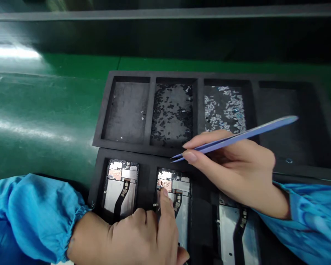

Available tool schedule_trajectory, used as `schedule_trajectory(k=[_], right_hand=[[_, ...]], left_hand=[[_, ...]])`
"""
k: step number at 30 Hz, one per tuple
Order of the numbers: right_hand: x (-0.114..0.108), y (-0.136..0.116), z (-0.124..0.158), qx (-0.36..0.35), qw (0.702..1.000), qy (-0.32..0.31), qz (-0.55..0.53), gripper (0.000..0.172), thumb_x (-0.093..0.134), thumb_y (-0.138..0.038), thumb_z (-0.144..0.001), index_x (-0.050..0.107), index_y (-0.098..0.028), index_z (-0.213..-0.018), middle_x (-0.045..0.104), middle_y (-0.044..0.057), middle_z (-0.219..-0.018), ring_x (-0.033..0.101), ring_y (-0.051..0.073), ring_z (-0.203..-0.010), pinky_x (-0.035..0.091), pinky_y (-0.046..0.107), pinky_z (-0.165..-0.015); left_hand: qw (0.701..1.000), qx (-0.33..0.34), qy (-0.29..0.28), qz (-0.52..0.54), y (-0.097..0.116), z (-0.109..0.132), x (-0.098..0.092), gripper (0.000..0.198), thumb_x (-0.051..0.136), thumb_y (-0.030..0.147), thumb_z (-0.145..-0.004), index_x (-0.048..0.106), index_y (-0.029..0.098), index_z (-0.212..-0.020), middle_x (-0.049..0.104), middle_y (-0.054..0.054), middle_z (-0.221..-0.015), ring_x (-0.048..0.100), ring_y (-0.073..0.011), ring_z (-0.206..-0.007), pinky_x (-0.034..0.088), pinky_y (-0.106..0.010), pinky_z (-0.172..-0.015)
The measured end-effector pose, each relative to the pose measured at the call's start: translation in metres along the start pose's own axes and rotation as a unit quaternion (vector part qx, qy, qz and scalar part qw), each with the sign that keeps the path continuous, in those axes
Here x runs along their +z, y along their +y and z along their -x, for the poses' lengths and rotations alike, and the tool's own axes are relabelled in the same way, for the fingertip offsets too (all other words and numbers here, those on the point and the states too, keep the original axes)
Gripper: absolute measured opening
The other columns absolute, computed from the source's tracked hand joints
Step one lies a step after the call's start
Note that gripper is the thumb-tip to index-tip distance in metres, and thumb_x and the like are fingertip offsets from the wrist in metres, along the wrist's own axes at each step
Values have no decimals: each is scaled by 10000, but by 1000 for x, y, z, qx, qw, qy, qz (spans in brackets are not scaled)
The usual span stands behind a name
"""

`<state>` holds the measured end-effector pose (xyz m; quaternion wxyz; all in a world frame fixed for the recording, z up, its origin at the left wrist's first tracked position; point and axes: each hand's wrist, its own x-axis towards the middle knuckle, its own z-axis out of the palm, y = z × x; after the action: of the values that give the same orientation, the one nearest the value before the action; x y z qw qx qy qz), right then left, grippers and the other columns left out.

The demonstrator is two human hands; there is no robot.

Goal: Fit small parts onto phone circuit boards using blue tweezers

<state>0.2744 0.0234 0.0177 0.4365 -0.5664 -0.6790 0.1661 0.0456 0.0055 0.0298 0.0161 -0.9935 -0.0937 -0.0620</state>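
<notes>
My right hand pinches a pair of blue tweezers between thumb and fingers, the tips pointing left and slightly apart, with nothing visible between them. The tips hover above the top edge of the middle opened phone. My left hand reaches over that phone, its index finger stretched out and touching it beside the copper-coloured patch. The other left fingers are curled, partly out of sight. Another opened phone lies to the left; a third phone is partly under my right hand and sleeve.
Behind the phones' black foam holder stands a black foam tray with compartments. One contains many small black pieces, another many small clear or silvery pieces. The green tabletop extends to the left.
</notes>
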Motion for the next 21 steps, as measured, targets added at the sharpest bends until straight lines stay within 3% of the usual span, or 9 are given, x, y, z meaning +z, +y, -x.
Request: schedule_trajectory(k=[4,6,9,21], right_hand=[[-1,1,-3,-35,994,-96,-41,102,680,-256,-964,664,-207,-876,718,-17,-705,640,113,-523,486,239,-487],[0,1,-1,-56,990,-128,-24,80,666,-243,-975,666,-201,-907,725,-4,-717,663,123,-551,500,239,-504],[1,0,1,-79,988,-132,-21,35,662,-211,-981,652,-208,-947,738,7,-761,691,133,-617,530,240,-552],[4,0,2,-91,986,-141,-25,66,673,-151,-962,637,-206,-974,747,2,-798,697,139,-647,554,259,-596]], left_hand=[[1000,11,7,-10,0,-1,-1,498,457,347,-971,738,-45,-1093,749,-242,-781,564,-190,-390,438,-280,-314],[999,21,16,-19,-2,-2,-3,495,436,341,-989,752,-35,-1050,758,-270,-879,552,-174,-378,420,-278,-310],[999,38,15,-26,-4,-4,-3,505,416,339,-1010,766,-25,-1023,750,-295,-1013,543,-151,-366,404,-268,-312],[999,26,16,-23,-1,-4,-3,503,459,367,-984,767,-28,-1029,756,-281,-1012,542,-161,-375,379,-274,-313]])
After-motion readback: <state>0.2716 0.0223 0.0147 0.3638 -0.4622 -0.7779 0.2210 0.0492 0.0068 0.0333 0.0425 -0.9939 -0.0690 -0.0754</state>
